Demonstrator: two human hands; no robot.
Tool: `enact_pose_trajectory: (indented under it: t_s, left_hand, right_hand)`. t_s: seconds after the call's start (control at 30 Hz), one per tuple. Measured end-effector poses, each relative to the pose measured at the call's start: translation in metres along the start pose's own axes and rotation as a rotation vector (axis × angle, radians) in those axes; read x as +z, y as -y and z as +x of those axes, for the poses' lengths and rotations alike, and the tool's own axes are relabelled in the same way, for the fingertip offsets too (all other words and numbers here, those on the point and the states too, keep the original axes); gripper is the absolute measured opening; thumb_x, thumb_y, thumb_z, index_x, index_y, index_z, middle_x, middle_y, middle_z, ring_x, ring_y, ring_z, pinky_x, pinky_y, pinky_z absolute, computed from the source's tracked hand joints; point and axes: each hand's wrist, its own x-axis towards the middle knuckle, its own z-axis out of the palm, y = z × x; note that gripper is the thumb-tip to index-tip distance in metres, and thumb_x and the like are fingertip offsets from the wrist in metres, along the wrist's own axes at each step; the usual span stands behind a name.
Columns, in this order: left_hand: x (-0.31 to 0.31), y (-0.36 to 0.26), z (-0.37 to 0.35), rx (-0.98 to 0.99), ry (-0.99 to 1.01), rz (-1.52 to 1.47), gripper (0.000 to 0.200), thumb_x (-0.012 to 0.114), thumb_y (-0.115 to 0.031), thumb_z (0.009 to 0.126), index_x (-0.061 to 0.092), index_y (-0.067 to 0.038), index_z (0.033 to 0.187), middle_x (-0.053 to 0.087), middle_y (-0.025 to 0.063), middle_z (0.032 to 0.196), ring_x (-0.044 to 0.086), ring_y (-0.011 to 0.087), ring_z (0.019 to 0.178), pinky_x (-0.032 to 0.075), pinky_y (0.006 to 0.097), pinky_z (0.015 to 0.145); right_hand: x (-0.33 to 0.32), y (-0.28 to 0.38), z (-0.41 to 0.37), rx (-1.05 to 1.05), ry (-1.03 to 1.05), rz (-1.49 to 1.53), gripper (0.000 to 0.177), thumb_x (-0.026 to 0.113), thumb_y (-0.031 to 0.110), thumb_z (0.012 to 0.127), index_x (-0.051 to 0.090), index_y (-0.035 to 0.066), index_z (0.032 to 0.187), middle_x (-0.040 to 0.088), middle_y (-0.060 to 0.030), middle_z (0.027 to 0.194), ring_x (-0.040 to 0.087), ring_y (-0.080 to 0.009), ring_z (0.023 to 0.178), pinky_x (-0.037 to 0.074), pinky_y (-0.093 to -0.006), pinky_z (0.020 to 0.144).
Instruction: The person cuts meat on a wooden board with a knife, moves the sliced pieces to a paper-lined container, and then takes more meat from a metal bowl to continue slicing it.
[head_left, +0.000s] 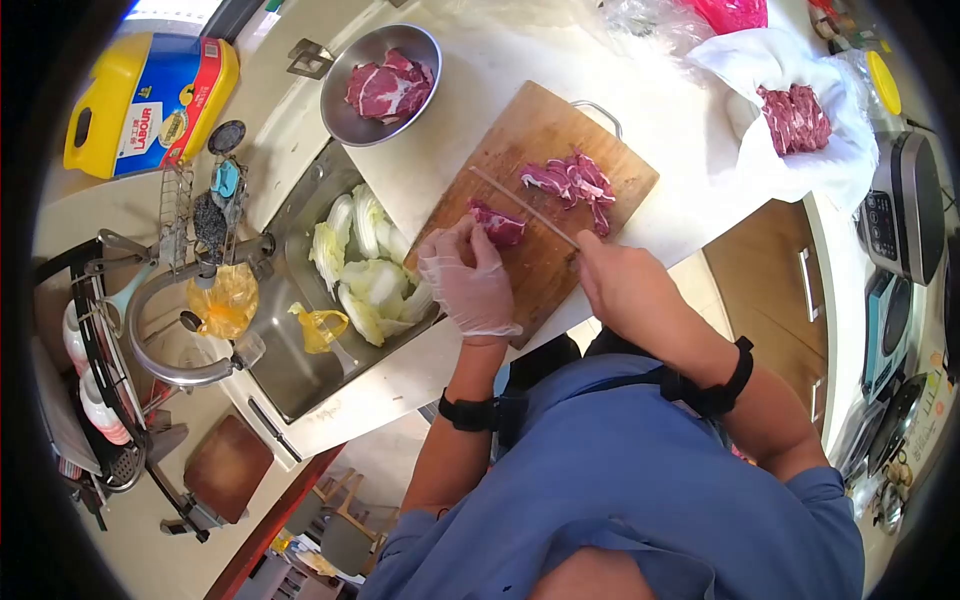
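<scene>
gloved left hand (468, 285) on a meat chunk (505, 228) — right hand (625, 288) gripping a knife (525, 208)

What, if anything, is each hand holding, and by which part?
Right hand: knife, by its handle end, mostly hidden in the grip. Left hand: meat chunk, held at its left end.

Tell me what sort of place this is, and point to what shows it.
A kitchen, probably in a home: there is a metal sink with leafy cabbage in it, and a wooden cutting board on the counter with sliced raw meat on top.
</scene>
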Motion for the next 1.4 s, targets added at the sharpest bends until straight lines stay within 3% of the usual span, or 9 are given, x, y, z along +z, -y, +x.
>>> enact_pose_trajectory:
  t_s: [0.27,0.57,0.67,0.77,0.83,1.0,1.07,1.13,1.4]
  left_hand:
    - [0.028,0.008,-0.015,-0.240,0.007,-0.136,0.014,0.072,-0.009,0.087,0.064,0.001,0.093,0.057,0.0201,0.112,0.058,0.0374,0.102,0.047,0.0463,0.086]
    - [0.038,0.019,-0.017,-0.091,0.023,-0.180,0.018,0.070,0.000,0.080,0.061,0.003,0.095,0.058,0.0198,0.113,0.058,0.0387,0.101,0.047,0.0467,0.085]
    - [0.038,0.025,-0.019,0.002,0.040,-0.131,0.024,0.075,-0.002,0.081,0.061,0.003,0.100,0.055,0.0152,0.118,0.061,0.0267,0.094,0.051,0.0355,0.079]
    - [0.038,0.024,-0.018,0.008,0.042,-0.161,0.022,0.073,-0.001,0.082,0.060,0.003,0.099,0.056,0.0162,0.117,0.061,0.0296,0.094,0.050,0.0373,0.079]
    - [0.037,0.019,-0.015,-0.007,0.024,-0.147,0.018,0.070,0.000,0.079,0.058,0.002,0.093,0.058,0.0195,0.113,0.057,0.0385,0.100,0.046,0.0471,0.085]
    - [0.037,0.024,-0.014,0.033,0.063,-0.082,0.019,0.070,-0.002,0.080,0.058,0.001,0.094,0.057,0.0195,0.113,0.057,0.0383,0.100,0.045,0.0474,0.085]
    - [0.035,0.023,-0.016,0.006,0.083,-0.095,0.019,0.070,-0.002,0.081,0.058,0.001,0.095,0.056,0.0194,0.113,0.056,0.0382,0.101,0.045,0.0474,0.085]
    - [0.039,0.024,-0.013,-0.195,0.129,-0.426,0.020,0.070,-0.003,0.081,0.059,0.001,0.097,0.056,0.0199,0.113,0.056,0.0385,0.102,0.045,0.0479,0.086]
    - [0.034,0.025,-0.016,0.084,0.069,-0.099,0.016,0.068,-0.002,0.085,0.060,0.001,0.099,0.055,0.0195,0.112,0.056,0.0367,0.101,0.046,0.0443,0.087]
  right_hand:
    - [0.012,0.019,0.006,-0.084,0.039,-0.106,0.013,0.053,0.005,0.089,0.050,-0.001,0.100,0.066,-0.0206,0.076,0.069,-0.0389,0.069,0.055,-0.0466,0.059]
    - [-0.003,0.030,0.014,-0.063,0.121,-0.054,0.012,0.053,0.004,0.088,0.050,-0.003,0.097,0.066,-0.0212,0.076,0.069,-0.0382,0.072,0.056,-0.0469,0.062]
    - [0.003,0.036,0.035,-0.094,0.120,-0.029,0.010,0.053,0.003,0.088,0.050,-0.003,0.096,0.066,-0.0216,0.077,0.069,-0.0392,0.074,0.055,-0.0476,0.063]
    - [0.019,0.027,0.036,-0.146,0.039,-0.025,0.021,0.053,0.000,0.085,0.047,-0.002,0.105,0.065,-0.0212,0.074,0.066,-0.0419,0.070,0.053,-0.0501,0.061]
    - [0.014,0.017,0.011,-0.096,0.068,-0.033,0.021,0.053,0.000,0.085,0.047,-0.002,0.105,0.065,-0.0210,0.074,0.067,-0.0418,0.071,0.053,-0.0500,0.061]
    - [0.015,0.019,0.021,0.006,0.167,-0.060,0.021,0.053,0.003,0.087,0.047,-0.002,0.106,0.067,-0.0214,0.076,0.068,-0.0417,0.073,0.054,-0.0501,0.061]
    - [0.025,0.032,0.052,-0.126,0.064,0.015,0.013,0.052,0.006,0.091,0.049,-0.003,0.099,0.068,-0.0222,0.078,0.070,-0.0401,0.079,0.056,-0.0498,0.064]
    - [0.029,0.032,0.060,-0.126,0.059,0.016,0.013,0.052,0.006,0.091,0.049,-0.003,0.099,0.068,-0.0225,0.077,0.070,-0.0405,0.077,0.056,-0.0501,0.064]
    - [0.020,0.014,0.007,0.050,0.124,-0.026,0.012,0.051,0.005,0.090,0.050,-0.003,0.098,0.067,-0.0240,0.076,0.069,-0.0425,0.074,0.055,-0.0516,0.064]
